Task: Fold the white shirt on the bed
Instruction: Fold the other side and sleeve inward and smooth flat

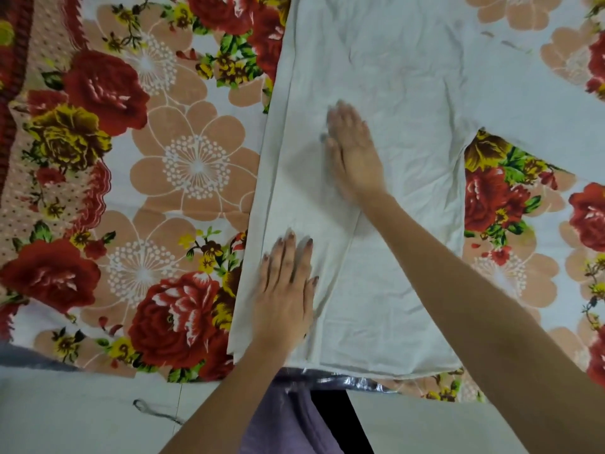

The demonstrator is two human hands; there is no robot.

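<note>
The white shirt (409, 93) lies flat on the flowered bed sheet (163, 165), running from the near bed edge up to the top of the view. Its left side is folded over onto the body, leaving a long straight edge on the left. One sleeve (537, 103) spreads out to the right. My left hand (286, 290) rests flat, fingers apart, on the folded part near the hem. My right hand (355, 152) presses flat on the middle of the shirt, slightly blurred. Neither hand grips the cloth.
The bed's near edge (343, 376) runs just below the shirt hem. Beneath it are a pale floor (82, 417) and my purple clothing (288, 421). The patterned sheet lies bare to the left and far right of the shirt.
</note>
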